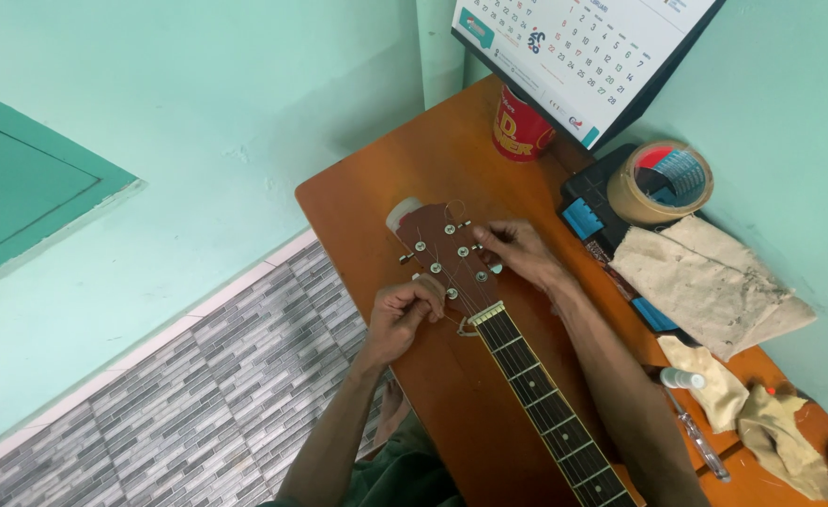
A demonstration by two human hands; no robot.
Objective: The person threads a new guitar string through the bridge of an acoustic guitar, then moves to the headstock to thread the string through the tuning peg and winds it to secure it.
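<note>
A guitar lies on a wooden table, its brown headstock pointing away from me and its dark fretted neck running toward the lower right. My left hand is closed around a tuning peg on the headstock's left side, near the nut. My right hand pinches a tuning peg on the headstock's right side with fingertips. A thin loose string curls near the top of the headstock.
A red cup and a desk calendar stand at the table's far edge. A tape roll sits on a black-and-blue case. Beige rags, a small bottle and a metal tool lie to the right. Grey tiled floor is left.
</note>
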